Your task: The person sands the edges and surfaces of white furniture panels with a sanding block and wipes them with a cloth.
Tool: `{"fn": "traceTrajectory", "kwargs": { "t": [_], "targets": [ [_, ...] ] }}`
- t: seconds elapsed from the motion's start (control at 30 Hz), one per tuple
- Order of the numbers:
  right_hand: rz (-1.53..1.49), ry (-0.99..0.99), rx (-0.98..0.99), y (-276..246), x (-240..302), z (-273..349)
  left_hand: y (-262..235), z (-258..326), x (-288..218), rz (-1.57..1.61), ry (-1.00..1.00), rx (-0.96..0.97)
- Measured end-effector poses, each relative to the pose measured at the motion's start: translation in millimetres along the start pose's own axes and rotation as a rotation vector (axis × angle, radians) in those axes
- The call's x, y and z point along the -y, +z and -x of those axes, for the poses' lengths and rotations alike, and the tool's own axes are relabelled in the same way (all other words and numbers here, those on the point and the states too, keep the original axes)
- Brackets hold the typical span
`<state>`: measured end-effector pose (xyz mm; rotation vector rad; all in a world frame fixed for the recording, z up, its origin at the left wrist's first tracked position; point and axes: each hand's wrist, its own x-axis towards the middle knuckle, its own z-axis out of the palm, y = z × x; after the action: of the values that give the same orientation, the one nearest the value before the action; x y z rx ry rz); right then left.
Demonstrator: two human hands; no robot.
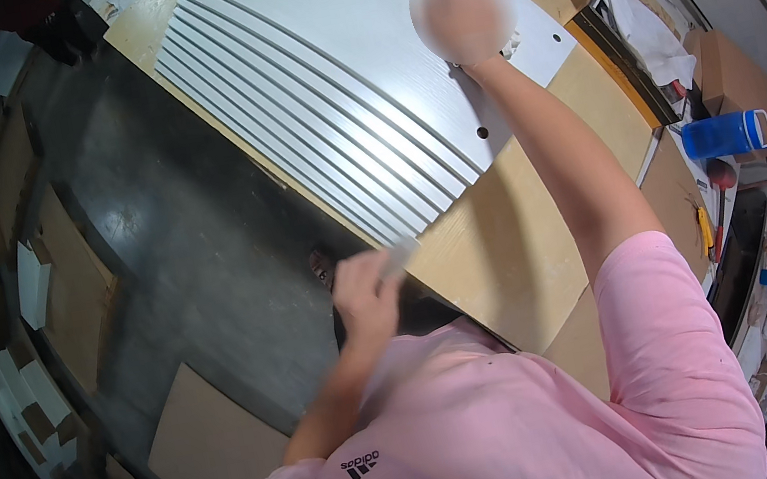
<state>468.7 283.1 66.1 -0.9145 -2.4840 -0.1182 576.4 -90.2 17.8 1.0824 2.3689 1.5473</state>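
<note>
A white panel point(375, 68) with dark round holes near its edges lies on the wooden worktable. Along its left side run several narrow white strips point(305, 131), set parallel with dark gaps between them. My right hand point(466, 18) reaches across to the far part of the panel. It is closed over a crumpled white cloth point(511, 44), whose edge shows beside the wrist; blur covers the fingers. Beside the near corner of the table, my left hand point(365, 295) is closed on a small grey-white block point(398, 258), smeared by motion and hard to make out.
On the right stand a blue container point(724, 136) and a cardboard box point(732, 80), near another white cloth point(648, 33). A yellow-handled tool point(704, 228) lies below them. Boards point(219, 439) rest on the grey floor at left. Another person point(48, 22) stands at the far left.
</note>
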Motion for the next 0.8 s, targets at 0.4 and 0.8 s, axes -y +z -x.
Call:
{"fn": "traceTrajectory", "kwargs": {
  "t": [0.4, 0.8],
  "targets": [
    [-0.007, -0.018, 0.012, 5.1, -6.6, -1.2, -9.1, 29.3, -15.2, -0.036, 0.044, 0.157],
    [-0.056, 0.075, 0.129, -19.4, 13.1, -1.4, -34.6, -112.8, 18.8, -0.140, 0.184, -0.106]
  ]
}}
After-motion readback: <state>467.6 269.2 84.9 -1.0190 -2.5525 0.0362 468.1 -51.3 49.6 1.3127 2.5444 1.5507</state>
